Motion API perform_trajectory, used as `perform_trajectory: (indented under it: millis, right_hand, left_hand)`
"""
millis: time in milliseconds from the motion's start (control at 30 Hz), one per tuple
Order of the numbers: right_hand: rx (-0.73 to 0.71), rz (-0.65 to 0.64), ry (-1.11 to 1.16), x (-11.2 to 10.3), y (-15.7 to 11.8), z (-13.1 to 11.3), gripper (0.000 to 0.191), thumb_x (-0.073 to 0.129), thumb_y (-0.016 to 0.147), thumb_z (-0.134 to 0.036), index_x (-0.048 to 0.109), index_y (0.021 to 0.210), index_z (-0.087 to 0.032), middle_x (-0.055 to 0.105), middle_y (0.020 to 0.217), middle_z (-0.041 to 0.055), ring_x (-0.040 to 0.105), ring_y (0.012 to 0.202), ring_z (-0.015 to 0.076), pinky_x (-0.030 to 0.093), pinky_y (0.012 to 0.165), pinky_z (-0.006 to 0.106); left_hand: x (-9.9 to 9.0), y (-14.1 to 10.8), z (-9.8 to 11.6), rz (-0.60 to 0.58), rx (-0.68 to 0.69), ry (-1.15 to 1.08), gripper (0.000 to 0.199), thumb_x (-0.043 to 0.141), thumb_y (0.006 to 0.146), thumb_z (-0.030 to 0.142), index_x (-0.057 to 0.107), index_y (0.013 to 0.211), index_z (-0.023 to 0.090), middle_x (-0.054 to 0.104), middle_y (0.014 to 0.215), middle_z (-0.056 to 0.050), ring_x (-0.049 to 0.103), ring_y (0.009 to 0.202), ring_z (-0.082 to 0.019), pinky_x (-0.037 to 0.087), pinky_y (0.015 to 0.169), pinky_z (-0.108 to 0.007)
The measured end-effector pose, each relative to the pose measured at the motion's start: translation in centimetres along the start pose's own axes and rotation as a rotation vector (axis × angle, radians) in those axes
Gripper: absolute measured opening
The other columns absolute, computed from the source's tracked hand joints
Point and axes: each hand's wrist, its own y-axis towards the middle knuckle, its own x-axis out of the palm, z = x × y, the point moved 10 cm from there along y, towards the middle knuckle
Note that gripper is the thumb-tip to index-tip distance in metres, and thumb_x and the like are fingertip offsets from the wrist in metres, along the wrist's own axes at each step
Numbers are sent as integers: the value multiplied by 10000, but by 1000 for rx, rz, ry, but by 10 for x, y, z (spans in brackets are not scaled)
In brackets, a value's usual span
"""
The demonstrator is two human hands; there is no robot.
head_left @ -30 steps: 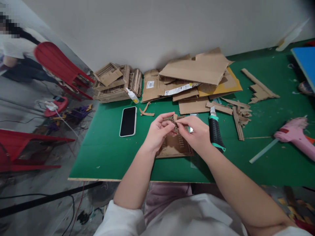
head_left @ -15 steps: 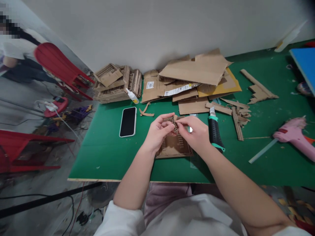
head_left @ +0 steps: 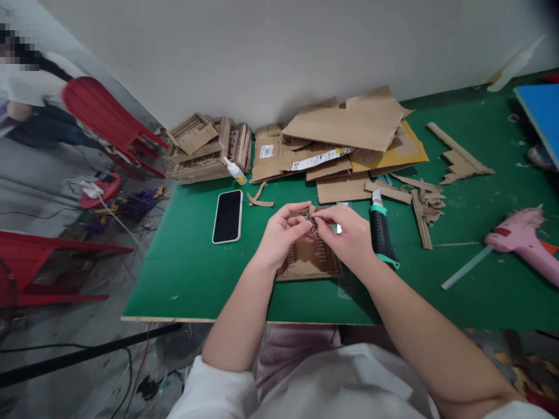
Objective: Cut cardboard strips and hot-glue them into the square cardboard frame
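Between my two hands is a small piece of corrugated cardboard (head_left: 311,217), its wavy edge turned up. My left hand (head_left: 286,233) closes its thumb and fingers on the piece from the left. From the right, my right hand (head_left: 345,233) pinches the same piece with thumb and forefinger. Under them a shallow cardboard tray (head_left: 310,269) with raised edges and ridged strips inside lies on the green table (head_left: 187,279). Part of the tray is hidden by my hands. A utility knife (head_left: 382,233) with a black and green handle lies just right of my right hand.
Left of my hands lies a phone (head_left: 227,216). Behind it are a glue bottle (head_left: 236,171) and stacked cardboard frames (head_left: 201,145). Cardboard sheets (head_left: 345,125) lean at the wall; a pink glue gun (head_left: 519,235) lies right. A person sits beyond a red chair (head_left: 98,105).
My fingertips have shifted slightly on the small cardboard piece, which appears a little more covered at its top. Both hands keep their place above the tray.
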Motion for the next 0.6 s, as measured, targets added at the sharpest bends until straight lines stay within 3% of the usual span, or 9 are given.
perform_trajectory:
  millis: [600]
  right_hand:
    - [-34,-93,-8,6,1,0,135,542,781,-129,611,883,-183,673,812,25,599,728,121,502,694,269]
  left_hand:
    - [-1,1,4,-10,71,49,389,714,666,211,603,1039,204,613,711,13,575,629,-80,533,579,-202]
